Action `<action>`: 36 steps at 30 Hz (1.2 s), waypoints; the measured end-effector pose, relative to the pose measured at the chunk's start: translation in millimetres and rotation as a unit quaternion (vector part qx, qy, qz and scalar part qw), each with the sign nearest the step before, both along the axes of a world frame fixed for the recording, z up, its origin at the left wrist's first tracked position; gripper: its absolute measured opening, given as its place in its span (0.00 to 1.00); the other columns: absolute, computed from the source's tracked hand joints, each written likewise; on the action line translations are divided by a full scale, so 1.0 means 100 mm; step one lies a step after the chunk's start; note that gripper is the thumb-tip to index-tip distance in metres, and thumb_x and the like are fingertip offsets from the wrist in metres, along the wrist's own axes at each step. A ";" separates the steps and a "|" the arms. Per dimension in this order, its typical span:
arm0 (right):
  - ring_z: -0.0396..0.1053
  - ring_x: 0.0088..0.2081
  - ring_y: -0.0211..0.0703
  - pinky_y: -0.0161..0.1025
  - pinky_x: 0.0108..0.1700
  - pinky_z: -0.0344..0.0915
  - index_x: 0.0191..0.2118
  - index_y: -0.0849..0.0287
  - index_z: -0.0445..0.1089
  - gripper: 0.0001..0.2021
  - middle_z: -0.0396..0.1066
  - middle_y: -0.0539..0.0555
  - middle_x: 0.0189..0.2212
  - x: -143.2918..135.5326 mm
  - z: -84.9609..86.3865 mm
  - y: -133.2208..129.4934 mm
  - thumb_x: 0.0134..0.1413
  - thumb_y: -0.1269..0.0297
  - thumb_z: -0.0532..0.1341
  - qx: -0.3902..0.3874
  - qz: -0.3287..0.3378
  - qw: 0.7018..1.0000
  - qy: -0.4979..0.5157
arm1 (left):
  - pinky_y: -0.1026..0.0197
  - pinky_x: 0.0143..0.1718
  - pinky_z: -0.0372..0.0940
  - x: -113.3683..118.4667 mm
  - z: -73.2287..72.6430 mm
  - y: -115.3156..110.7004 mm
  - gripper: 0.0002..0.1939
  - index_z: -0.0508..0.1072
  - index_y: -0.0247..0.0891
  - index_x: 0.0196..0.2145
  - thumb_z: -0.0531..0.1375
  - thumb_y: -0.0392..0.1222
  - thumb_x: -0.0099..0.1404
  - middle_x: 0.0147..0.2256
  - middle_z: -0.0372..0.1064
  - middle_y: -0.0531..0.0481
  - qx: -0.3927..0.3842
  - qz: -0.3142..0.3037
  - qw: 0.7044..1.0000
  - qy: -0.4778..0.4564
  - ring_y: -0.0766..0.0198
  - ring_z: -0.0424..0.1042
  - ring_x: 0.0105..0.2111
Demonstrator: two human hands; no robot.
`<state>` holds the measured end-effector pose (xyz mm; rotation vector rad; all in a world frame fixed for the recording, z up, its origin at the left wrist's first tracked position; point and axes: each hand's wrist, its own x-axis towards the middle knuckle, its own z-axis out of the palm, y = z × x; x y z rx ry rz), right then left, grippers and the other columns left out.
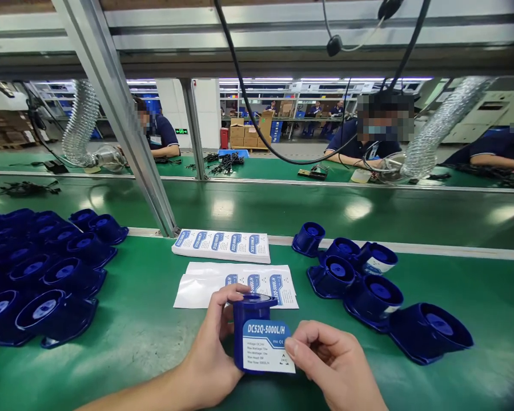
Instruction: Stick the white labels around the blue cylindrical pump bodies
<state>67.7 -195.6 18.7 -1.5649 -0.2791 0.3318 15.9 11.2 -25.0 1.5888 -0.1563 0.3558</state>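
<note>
My left hand [216,348] is wrapped round a blue plastic housing [251,311] from its left side, above the green table. A white and blue label [265,346] printed DC52Q-5000L/H lies against the front of the housing. Its right edge is pinched between the thumb and forefinger of my right hand [329,359] and stands out past the housing. Just behind my hands, label sheets [201,291] lie on the table, partly peeled. A thicker stack of label sheets [220,245] sits farther back.
Many blue housings [68,274] crowd the left side. Several more [377,288], some with labels, stand at the right. A metal post [132,131] slants down at centre left. Black cables [248,108] hang overhead. People [368,137] sit across the green bench [261,200].
</note>
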 end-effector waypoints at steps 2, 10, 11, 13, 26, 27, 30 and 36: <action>0.61 0.26 0.40 0.37 0.29 0.60 0.25 0.58 0.75 0.22 0.67 0.51 0.22 0.02 -0.02 -0.02 0.58 0.45 0.71 -0.012 0.027 0.999 -0.014 | 0.43 0.52 0.77 0.00 -0.01 -0.02 0.45 0.56 0.57 0.57 0.77 0.36 0.52 0.64 0.58 0.44 -0.016 -0.009 1.000 -0.003 0.43 0.73 0.60; 0.62 0.28 0.39 0.36 0.31 0.60 0.29 0.59 0.73 0.22 0.67 0.50 0.24 0.04 0.00 0.00 0.62 0.44 0.68 0.001 0.067 0.998 -0.016 | 0.49 0.56 0.74 0.00 0.08 -0.06 0.41 0.56 0.51 0.56 0.78 0.42 0.56 0.62 0.59 0.41 -0.044 -0.014 0.999 0.002 0.49 0.71 0.59; 0.61 0.28 0.39 0.36 0.31 0.60 0.30 0.59 0.72 0.22 0.67 0.50 0.25 0.04 0.00 0.00 0.63 0.44 0.68 0.003 0.069 0.998 -0.012 | 0.49 0.56 0.74 0.00 0.10 -0.06 0.41 0.57 0.51 0.56 0.78 0.40 0.55 0.62 0.59 0.42 -0.051 -0.016 0.999 0.006 0.49 0.71 0.59; 0.61 0.28 0.39 0.36 0.32 0.60 0.30 0.60 0.72 0.22 0.66 0.50 0.25 0.04 0.00 0.00 0.63 0.45 0.68 0.005 0.073 0.997 -0.004 | 0.51 0.55 0.74 0.00 0.13 -0.07 0.42 0.58 0.50 0.55 0.79 0.38 0.53 0.62 0.59 0.42 -0.067 -0.018 0.997 0.016 0.50 0.71 0.59; 0.62 0.29 0.39 0.37 0.33 0.62 0.32 0.61 0.72 0.20 0.66 0.49 0.26 0.07 -0.05 0.04 0.59 0.47 0.71 0.049 0.090 0.994 0.044 | 0.56 0.57 0.73 0.01 0.15 -0.07 0.42 0.62 0.53 0.56 0.78 0.31 0.52 0.61 0.63 0.46 -0.068 -0.017 0.998 -0.003 0.56 0.72 0.59; 0.62 0.29 0.39 0.37 0.33 0.63 0.32 0.61 0.72 0.20 0.67 0.49 0.26 0.07 -0.05 0.05 0.58 0.47 0.72 0.052 0.092 0.993 0.049 | 0.56 0.57 0.73 0.02 0.14 -0.07 0.42 0.62 0.53 0.56 0.78 0.31 0.52 0.61 0.63 0.46 -0.066 -0.017 0.998 -0.007 0.57 0.72 0.59; 0.63 0.29 0.39 0.37 0.32 0.63 0.32 0.61 0.72 0.20 0.67 0.49 0.25 0.07 -0.06 0.06 0.57 0.48 0.72 0.064 0.094 0.992 0.060 | 0.56 0.58 0.73 0.03 0.13 -0.07 0.42 0.62 0.53 0.56 0.78 0.30 0.52 0.60 0.64 0.46 -0.061 -0.015 0.998 -0.020 0.57 0.72 0.59; 0.64 0.29 0.39 0.37 0.33 0.64 0.32 0.61 0.72 0.21 0.68 0.49 0.26 0.05 -0.08 0.06 0.58 0.47 0.72 0.081 0.098 0.990 0.061 | 0.55 0.59 0.73 0.03 0.13 -0.05 0.42 0.62 0.53 0.55 0.78 0.29 0.51 0.60 0.64 0.46 -0.056 -0.025 0.997 -0.038 0.57 0.73 0.59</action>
